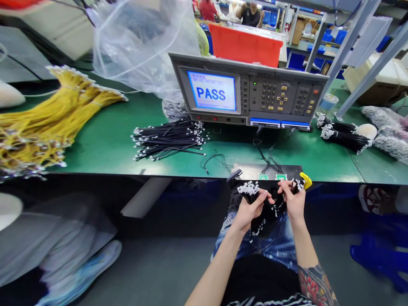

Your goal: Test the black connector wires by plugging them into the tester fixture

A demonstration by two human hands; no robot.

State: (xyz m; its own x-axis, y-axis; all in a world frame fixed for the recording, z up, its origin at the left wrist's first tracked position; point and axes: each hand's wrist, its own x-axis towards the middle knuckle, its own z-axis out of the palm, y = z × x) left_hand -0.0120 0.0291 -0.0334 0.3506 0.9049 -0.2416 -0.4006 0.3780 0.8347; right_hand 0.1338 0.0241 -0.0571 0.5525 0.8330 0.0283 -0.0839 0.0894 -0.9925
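Note:
My left hand [253, 208] is closed around a bundle of black cables [249, 190] whose white connector ends stick up. Close to it on the right, my right hand [293, 199] is closed on more black cables with white connectors [297, 185]. The fingertips of both hands are near each other at the table's front edge. Just beyond them, two small green circuit boards [281, 177] sit on a black plate [248, 170], with dark wires running up to the grey tester [274, 95]. Its screen [212, 92] reads PASS. A yellow piece [306, 180] is beside my right hand.
On the green table [105, 148] lie black cables [168, 138] in the middle, yellow cables [47, 114] at left and black bundles [346, 135] at right. A red bin [245, 44] stands behind the tester. Plastic bags [143, 46] hang at upper left.

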